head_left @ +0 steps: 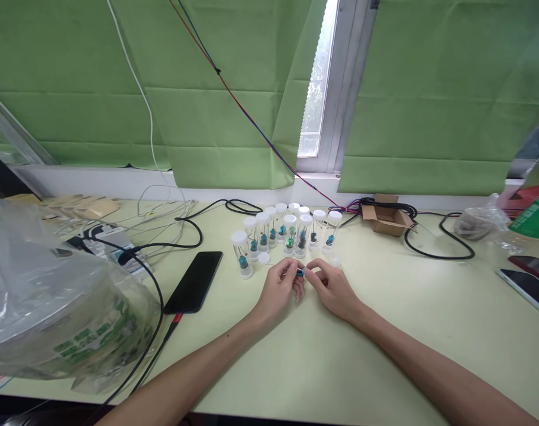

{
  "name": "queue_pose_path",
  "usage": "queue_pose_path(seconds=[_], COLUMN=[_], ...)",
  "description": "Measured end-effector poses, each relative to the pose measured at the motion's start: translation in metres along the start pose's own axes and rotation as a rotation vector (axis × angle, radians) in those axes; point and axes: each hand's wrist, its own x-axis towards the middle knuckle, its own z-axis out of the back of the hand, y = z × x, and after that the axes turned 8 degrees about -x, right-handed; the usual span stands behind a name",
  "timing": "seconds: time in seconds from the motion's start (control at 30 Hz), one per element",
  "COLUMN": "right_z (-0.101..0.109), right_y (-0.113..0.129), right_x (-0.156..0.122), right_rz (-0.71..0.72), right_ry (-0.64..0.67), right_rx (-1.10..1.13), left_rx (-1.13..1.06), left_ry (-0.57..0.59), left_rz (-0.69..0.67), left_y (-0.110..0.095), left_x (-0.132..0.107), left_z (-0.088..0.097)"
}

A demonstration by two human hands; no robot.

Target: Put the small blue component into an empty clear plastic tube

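My left hand [281, 285] is closed in a pinch around a small blue-and-black piece [300, 272] with a thin wire; its exact kind is too small to make out. On the other side of the piece, my right hand [333, 287] has its thumb and forefinger pinched against its end. Just beyond my hands stand several clear tubes with white caps, such as the one at the left front [242, 255], each holding a small coloured part with wires. One loose white cap [264, 258] lies by the tubes, near my left hand.
A black phone [194, 283] lies to the left with a cable [169, 331] at its end. A large bag-wrapped container [74, 313] takes up the left side. An open cardboard box [387, 218] and black cables [446, 255] sit at the back right. More phones [527, 290] lie far right.
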Motion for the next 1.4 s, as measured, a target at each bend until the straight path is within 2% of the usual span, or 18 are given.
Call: queue_pose_path(seconds=[0.47, 1.03, 1.4], right_z=[-0.0019, 0.0004, 0.0001], right_y=[-0.0028, 0.0010, 0.0002], right_x=[-0.0010, 0.0006, -0.0002], right_rz=[0.037, 0.005, -0.023], right_ry=[0.016, 0.034, 0.036], right_rx=[0.005, 0.059, 0.065], left_rx=[0.045, 0.116, 0.081], left_ry=[0.019, 0.033, 0.022], left_rz=[-0.040, -0.067, -0.053], left_y=[0.0022, 0.0014, 0.0025], left_x=[-0.0007, -0.0026, -0.0013], left_z=[0.0003, -0.0011, -0.0002])
